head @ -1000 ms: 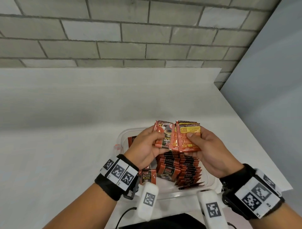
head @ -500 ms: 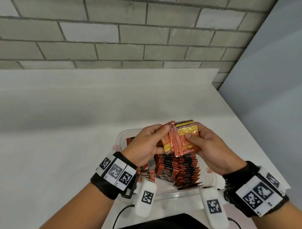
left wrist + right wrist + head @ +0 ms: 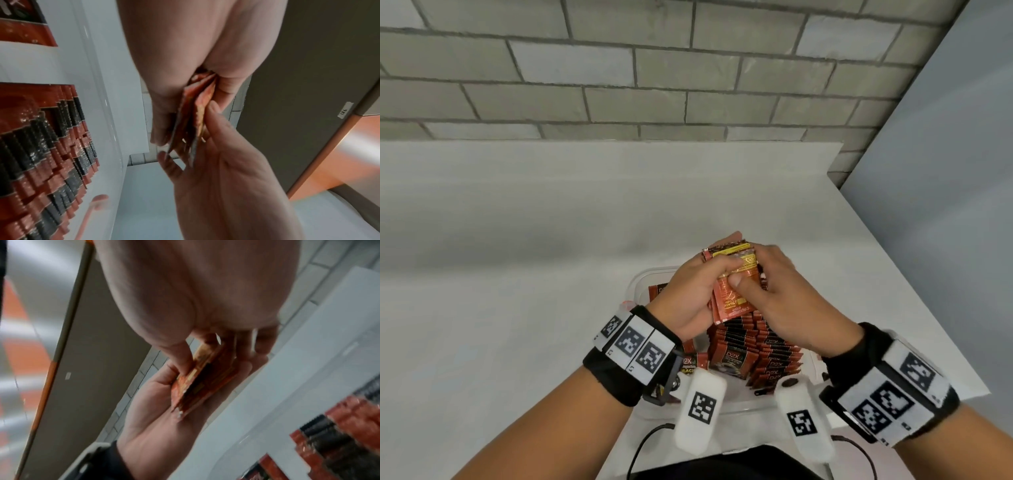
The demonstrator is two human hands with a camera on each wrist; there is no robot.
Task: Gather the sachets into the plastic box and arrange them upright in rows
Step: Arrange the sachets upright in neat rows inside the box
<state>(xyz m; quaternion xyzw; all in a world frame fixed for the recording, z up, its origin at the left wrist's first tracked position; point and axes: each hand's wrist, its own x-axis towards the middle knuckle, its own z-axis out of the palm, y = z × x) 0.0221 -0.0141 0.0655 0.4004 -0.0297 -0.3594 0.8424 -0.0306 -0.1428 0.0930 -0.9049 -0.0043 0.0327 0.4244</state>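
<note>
Above the clear plastic box (image 3: 634, 281) both hands hold one stack of red and orange sachets (image 3: 732, 298). My left hand (image 3: 709, 274) grips the stack from the left, thumb on its front face. My right hand (image 3: 753, 274) pinches it from the right, thumb on the front sachet. In the left wrist view the sachets (image 3: 191, 113) sit edge-on between the fingers, and in the right wrist view the stack (image 3: 205, 382) lies against the left palm. Rows of upright sachets (image 3: 756, 353) fill the box under the hands.
A loose sachet (image 3: 690, 365) stands at the box's near left. The box sits on a white table (image 3: 517, 274) near its front edge. A brick wall (image 3: 619, 85) runs along the back. The table's right edge (image 3: 914, 291) borders a grey wall.
The two separate bunches of sachets, one in each hand, have come together into a single stack. Both hands have closed in toward each other over the box.
</note>
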